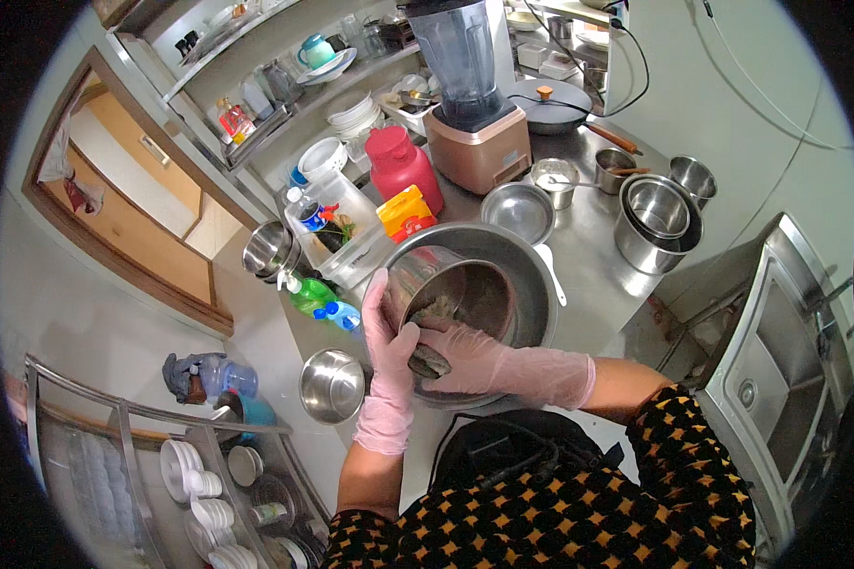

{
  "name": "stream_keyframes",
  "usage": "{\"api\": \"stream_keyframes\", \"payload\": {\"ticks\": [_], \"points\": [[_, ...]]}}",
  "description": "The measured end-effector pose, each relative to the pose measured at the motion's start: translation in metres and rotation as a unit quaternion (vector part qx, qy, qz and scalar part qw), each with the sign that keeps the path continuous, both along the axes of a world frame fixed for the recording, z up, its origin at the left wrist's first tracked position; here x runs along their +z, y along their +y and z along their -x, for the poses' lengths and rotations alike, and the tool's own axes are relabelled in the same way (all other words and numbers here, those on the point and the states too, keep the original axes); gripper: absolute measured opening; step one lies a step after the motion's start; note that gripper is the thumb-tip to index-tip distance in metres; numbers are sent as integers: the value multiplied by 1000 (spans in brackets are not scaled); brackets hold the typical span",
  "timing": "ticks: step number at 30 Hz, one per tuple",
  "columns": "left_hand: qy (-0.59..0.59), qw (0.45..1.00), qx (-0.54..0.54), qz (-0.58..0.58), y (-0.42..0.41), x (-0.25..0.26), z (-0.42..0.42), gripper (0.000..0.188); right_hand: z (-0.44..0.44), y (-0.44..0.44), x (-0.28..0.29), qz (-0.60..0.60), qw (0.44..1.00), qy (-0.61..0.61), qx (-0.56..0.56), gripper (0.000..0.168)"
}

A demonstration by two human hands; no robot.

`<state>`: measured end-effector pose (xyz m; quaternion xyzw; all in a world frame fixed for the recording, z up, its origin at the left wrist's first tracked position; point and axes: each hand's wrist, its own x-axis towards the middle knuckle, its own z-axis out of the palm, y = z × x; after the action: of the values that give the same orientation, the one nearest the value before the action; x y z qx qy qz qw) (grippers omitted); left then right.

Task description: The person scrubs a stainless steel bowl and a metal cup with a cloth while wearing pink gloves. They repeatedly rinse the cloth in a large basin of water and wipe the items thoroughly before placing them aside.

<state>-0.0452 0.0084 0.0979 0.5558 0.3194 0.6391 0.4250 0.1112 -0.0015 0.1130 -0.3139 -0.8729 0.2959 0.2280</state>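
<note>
A tilted stainless steel pot (480,291) lies within a wide metal basin (537,299), its mouth facing me. My left hand (388,348), in a pink disposable glove, grips the pot's left side, thumb at the rim. In my gloved right hand (466,355) is a grey cloth (430,361), pressed to the near rim of the pot. Part of the cloth reaches inside the pot. The fingertips of my right hand are partly hidden by the cloth and rim. Just left of the basin stands a smaller steel pot (332,387).
Behind the basin are an orange packet (406,213), a red jug (402,167), a blender (473,142) and a shallow metal bowl (518,213). A white spoon (551,274) touches the basin's right side. Nested pots (658,224) stand right, near a sink (783,370). Spray bottles (313,295) stand left.
</note>
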Motion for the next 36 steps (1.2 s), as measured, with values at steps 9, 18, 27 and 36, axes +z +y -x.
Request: {"api": "stream_keyframes", "payload": {"ticks": [9,18,27,36], "points": [[34,998,31,46,-2,14,2,66,5,1,1,-56,998,-36,13,72],[117,990,-39,63,4,48,4,80,2,1,-19,-223,972,-18,-71,49],[44,988,10,147,-32,-6,-17,94,14,-3,1,199,932,281,-112,59],[22,987,-56,149,-32,26,-24,102,5,13,-5,-32,989,143,37,89]]}}
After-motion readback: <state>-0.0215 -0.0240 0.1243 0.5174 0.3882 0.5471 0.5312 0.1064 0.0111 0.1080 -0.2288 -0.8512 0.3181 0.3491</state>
